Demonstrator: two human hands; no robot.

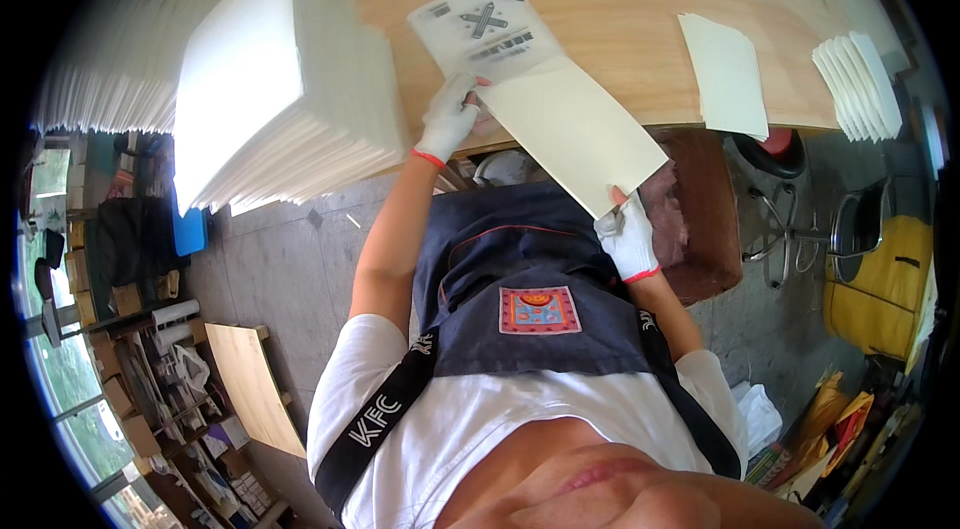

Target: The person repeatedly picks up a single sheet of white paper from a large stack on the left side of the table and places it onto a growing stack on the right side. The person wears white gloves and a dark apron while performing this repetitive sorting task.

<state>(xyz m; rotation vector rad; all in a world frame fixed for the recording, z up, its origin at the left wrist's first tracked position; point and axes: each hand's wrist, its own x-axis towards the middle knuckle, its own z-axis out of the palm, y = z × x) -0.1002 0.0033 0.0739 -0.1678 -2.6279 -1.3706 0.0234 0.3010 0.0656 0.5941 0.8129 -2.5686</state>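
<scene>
A cream, blank paper pad (575, 134) lies slanted across the table's near edge, its lower end jutting out over my lap. At its far end is a translucent plastic bag (485, 24) printed with crossed drawing tools; the pad's far end meets the bag's mouth, and I cannot tell how far inside it lies. In a white glove with a red cuff, my left hand (447, 121) pinches the bag's mouth beside the pad's left edge. My right hand (630, 237), gloved alike, grips the pad's near corner, thumb on top.
Tall stacks of cream pads (345, 89) stand close by my left arm. On the wooden table (630, 19) lie a small pile of pads (725, 77) and a fanned pile (858, 87) at right. A brown padded seat (705, 229) is below the edge.
</scene>
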